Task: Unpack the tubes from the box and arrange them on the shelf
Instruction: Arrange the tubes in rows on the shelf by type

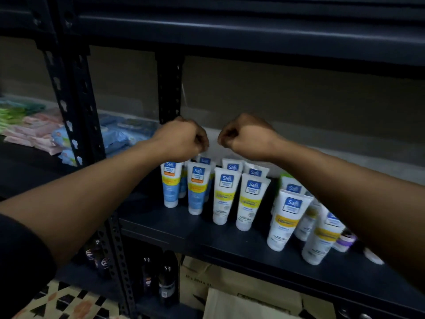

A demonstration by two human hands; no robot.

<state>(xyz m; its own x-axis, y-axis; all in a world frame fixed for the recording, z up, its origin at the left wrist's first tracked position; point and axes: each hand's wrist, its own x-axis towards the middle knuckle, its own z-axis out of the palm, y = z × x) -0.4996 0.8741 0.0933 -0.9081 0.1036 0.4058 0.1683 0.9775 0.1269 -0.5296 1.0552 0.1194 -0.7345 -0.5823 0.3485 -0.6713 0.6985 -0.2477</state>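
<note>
Several white Safi tubes stand cap-down on the dark shelf (174,217). Blue-banded tubes (170,185) are on the left, yellow-banded tubes (224,196) in the middle, and more yellow-banded tubes (287,217) on the right. My left hand (181,139) hovers over the back row with its fingers curled down, pinching the top edge of a back-row tube (204,160). My right hand (246,137) is a fist just beside it, above another back tube (232,166), with nothing visible in it. No box of tubes is in sight.
Pink, green and blue soft packs (46,132) fill the shelf bay to the left, past a perforated upright (76,116). Dark bottles (166,282) and a cardboard box (230,284) sit on the level below. A small purple-and-white jar (345,241) stands behind the right tubes.
</note>
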